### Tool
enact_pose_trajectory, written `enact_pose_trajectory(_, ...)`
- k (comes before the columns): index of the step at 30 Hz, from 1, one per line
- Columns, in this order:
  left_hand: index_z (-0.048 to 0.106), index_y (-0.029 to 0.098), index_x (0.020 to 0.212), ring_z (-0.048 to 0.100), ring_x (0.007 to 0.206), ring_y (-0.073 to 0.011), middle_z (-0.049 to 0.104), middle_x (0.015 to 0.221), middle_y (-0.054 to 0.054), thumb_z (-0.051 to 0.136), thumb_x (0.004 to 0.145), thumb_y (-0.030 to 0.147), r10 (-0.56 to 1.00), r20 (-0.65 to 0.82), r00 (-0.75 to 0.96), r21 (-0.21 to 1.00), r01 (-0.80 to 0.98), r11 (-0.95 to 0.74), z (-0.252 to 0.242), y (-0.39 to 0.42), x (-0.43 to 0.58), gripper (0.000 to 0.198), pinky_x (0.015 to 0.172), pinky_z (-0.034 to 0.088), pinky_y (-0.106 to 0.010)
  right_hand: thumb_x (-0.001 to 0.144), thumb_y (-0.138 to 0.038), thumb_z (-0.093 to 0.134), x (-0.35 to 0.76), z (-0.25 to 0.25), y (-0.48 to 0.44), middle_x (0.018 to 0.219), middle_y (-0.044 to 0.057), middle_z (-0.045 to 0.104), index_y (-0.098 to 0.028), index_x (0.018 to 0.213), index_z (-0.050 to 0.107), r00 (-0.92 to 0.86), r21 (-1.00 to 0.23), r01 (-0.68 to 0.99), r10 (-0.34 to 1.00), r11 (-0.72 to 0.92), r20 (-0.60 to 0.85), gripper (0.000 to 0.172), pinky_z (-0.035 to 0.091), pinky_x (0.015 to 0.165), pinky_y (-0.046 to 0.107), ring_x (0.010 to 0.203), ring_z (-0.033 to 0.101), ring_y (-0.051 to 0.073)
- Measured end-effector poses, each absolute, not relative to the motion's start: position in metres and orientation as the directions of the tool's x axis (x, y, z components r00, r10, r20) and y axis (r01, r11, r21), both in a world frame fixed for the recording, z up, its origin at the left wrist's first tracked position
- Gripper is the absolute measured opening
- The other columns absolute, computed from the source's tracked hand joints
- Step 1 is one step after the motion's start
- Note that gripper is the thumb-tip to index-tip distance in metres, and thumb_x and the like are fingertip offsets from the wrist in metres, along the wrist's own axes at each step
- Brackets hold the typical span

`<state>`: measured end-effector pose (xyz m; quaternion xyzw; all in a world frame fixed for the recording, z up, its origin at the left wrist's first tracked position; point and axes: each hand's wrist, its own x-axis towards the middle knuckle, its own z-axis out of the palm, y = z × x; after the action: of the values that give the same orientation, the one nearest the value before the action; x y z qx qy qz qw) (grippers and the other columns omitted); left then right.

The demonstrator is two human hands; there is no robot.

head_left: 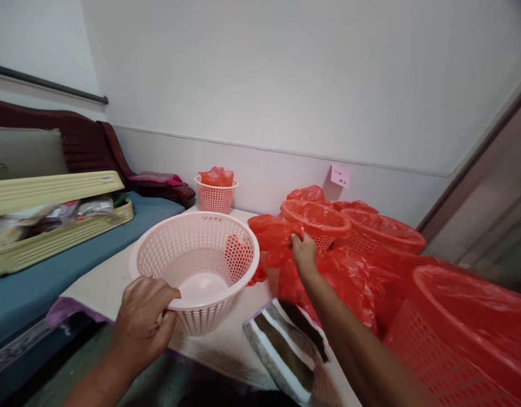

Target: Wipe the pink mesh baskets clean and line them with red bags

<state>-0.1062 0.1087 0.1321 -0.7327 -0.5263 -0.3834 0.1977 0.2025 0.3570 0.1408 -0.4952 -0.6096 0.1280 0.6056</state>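
Note:
A large pale pink basket [205, 282] with perforated sides stands on the cloth-covered table, and nothing lies inside it. My left hand [145, 319] grips its near rim, thumb outside and fingers over the edge. To the right of this basket my right hand [305, 249] is closed on a thin red plastic bag [271, 232], which bunches out to the left of the fingers. Beyond that hand stand baskets lined with red plastic, among them a round one [315, 217]. Below my right forearm lies a striped cloth [281, 345].
A small basket [215, 198] holding red plastic stands by the wall. More red-lined baskets fill the right side, the nearest [438, 339] at the lower right. A pink note [340, 176] is on the wall. On the left, an open yellow case [69, 229] rests on a blue mattress [152, 212].

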Motion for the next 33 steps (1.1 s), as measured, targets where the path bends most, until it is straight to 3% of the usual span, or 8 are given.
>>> enact_pose_trajectory(6,0.050,0.022,0.083,0.045,0.075,-0.0205,0.053,0.073,-0.001,0.046,0.086,0.010,0.637,0.733,0.240,0.097,0.890,-0.446,0.138,0.101,-0.121,0.013,0.076,0.035,-0.041,0.088,-0.038,0.048,0.205,0.228,0.276,0.088,0.002,0.054,-0.021,0.083,0.054,0.349,-0.574,0.497,0.456,0.650,0.819,0.018,0.041,0.083,0.035,0.083,0.049,0.018)
enact_pose_trajectory(9,0.046,0.023,0.079,0.043,0.073,-0.0200,0.050,0.072,0.000,0.044,0.080,0.005,0.648,0.712,0.273,0.081,0.883,-0.462,0.141,0.103,-0.124,0.018,0.075,0.034,-0.040,0.083,-0.034,0.052,0.200,0.230,0.253,0.082,0.002,0.056,-0.022,0.075,0.054,0.044,-0.474,0.477,0.518,0.740,0.854,0.014,0.042,0.074,0.032,0.078,0.050,0.019)
enact_pose_trajectory(12,0.044,0.023,0.077,0.042,0.073,-0.0198,0.049,0.072,0.000,0.043,0.077,0.002,0.644,0.696,0.316,0.068,0.865,-0.498,0.146,0.108,-0.124,0.020,0.075,0.035,-0.039,0.073,-0.033,0.057,0.201,0.231,0.253,0.059,-0.003,0.051,-0.022,0.058,0.049,-0.183,-0.508,0.438,0.627,0.742,0.757,0.020,0.038,0.057,0.027,0.057,0.047,0.015)
enact_pose_trajectory(17,0.045,0.022,0.079,0.042,0.075,-0.0194,0.048,0.073,0.000,0.043,0.077,0.000,0.622,0.695,0.360,0.074,0.825,-0.560,0.154,0.117,-0.121,0.022,0.075,0.034,-0.037,0.081,-0.029,0.052,0.216,0.273,0.253,0.068,-0.003,0.055,-0.019,0.078,0.062,0.000,-0.567,0.365,0.608,0.739,0.794,0.015,0.040,0.063,0.027,0.064,0.050,0.014)
enact_pose_trajectory(23,0.043,0.021,0.077,0.043,0.075,-0.0181,0.047,0.073,0.000,0.041,0.081,0.000,0.616,0.691,0.379,0.155,0.755,-0.638,0.165,0.125,-0.111,0.021,0.073,0.034,-0.036,0.086,-0.027,0.054,0.193,0.314,0.220,0.083,0.000,0.060,-0.019,0.089,0.063,0.125,-0.439,0.094,0.427,0.894,0.896,0.013,0.045,0.071,0.030,0.075,0.056,0.015)
enact_pose_trajectory(28,0.046,0.022,0.077,0.046,0.076,-0.0190,0.052,0.075,-0.001,0.040,0.084,0.005,0.654,0.635,0.412,0.222,0.713,-0.665,0.171,0.130,-0.111,0.019,0.076,0.036,-0.039,0.088,-0.018,0.051,0.164,0.314,0.185,0.095,0.004,0.063,-0.021,0.091,0.065,-0.126,-0.262,-0.071,0.252,0.962,0.959,0.014,0.048,0.086,0.035,0.092,0.060,0.018)
enact_pose_trajectory(33,0.056,0.023,0.084,0.055,0.089,-0.0208,0.063,0.089,-0.003,0.043,0.085,0.013,0.695,0.613,0.376,0.352,0.658,-0.665,0.174,0.121,-0.121,0.017,0.088,0.041,-0.040,0.089,-0.019,0.040,0.138,0.305,0.161,0.091,0.005,0.061,-0.020,0.089,0.056,-0.528,-0.214,-0.181,0.089,0.960,0.845,0.016,0.050,0.084,0.036,0.089,0.058,0.018)
